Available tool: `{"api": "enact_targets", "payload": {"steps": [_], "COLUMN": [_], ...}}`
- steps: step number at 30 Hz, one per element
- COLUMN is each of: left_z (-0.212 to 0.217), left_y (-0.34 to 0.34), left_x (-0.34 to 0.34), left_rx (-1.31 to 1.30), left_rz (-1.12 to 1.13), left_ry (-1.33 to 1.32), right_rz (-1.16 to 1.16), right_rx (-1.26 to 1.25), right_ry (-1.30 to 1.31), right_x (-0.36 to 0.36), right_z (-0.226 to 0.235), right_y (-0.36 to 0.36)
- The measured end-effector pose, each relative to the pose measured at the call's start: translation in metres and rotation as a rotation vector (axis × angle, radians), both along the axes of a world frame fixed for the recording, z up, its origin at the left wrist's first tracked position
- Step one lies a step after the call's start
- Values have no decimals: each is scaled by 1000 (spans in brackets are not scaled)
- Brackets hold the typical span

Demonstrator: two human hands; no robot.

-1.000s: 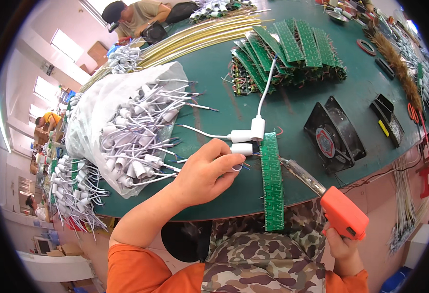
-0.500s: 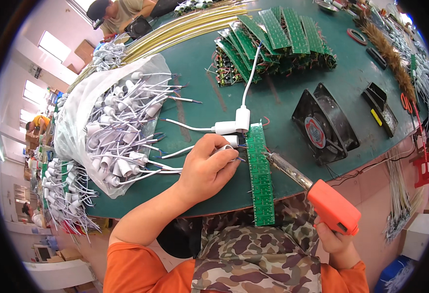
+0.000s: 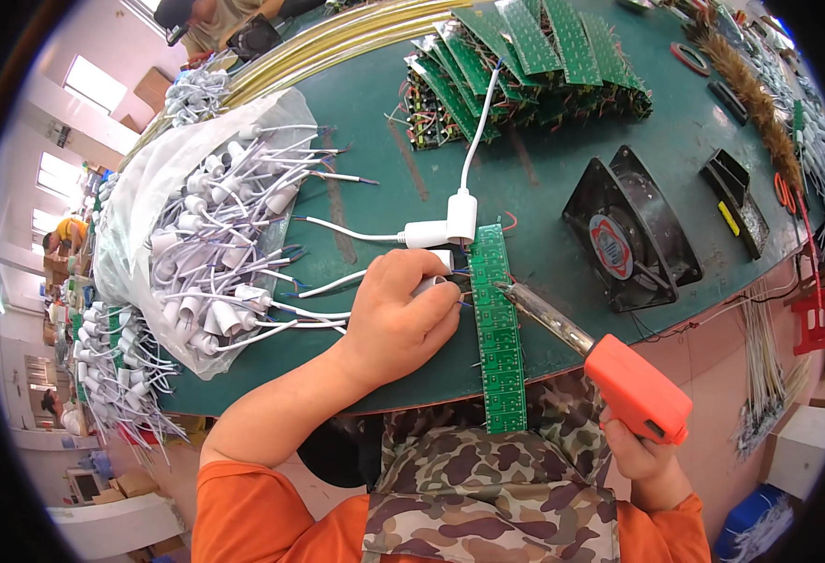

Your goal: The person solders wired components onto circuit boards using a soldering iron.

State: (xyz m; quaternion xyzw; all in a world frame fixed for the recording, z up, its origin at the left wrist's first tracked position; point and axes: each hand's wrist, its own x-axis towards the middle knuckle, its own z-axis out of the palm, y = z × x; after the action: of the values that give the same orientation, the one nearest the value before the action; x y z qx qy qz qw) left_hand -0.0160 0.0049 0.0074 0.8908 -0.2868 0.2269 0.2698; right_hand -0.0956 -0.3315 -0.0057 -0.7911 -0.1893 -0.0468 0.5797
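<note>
Soldering iron (image 3: 563, 330), gripped in the right hand (image 3: 647, 462), is angled up-left onto the long green circuit strip (image 3: 497, 328) lying lengthwise away from the body, while the left hand (image 3: 398, 314), just left, is closed on a white connector (image 3: 436, 272).

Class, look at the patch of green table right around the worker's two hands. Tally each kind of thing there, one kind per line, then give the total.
Long green circuit strip: 1
Orange-handled soldering iron, held in the right hand: 1
White lamp sockets with leads, beside the strip; the left hand holds one: 3
Black cooling fan: 1
Total: 6
</note>
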Motion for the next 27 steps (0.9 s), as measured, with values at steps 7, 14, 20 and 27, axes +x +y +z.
{"api": "enact_targets", "payload": {"steps": [7, 14, 20, 27], "left_z": [-6, -5, -6, -6], "left_y": [-2, -2, -1, -2], "left_x": [3, 3, 4, 3], "left_rx": [119, 131, 138, 145], "left_rz": [14, 7, 3, 3], "left_ry": [-106, -95, -104, -108], "right_rz": [102, 160, 129, 146], "right_rx": [34, -52, -114, -77], "right_ry": [-10, -37, -77, -6], "right_x": [7, 8, 3, 4], "right_z": [-2, -8, -19, -19], "right_y": [5, 0, -4, -3]}}
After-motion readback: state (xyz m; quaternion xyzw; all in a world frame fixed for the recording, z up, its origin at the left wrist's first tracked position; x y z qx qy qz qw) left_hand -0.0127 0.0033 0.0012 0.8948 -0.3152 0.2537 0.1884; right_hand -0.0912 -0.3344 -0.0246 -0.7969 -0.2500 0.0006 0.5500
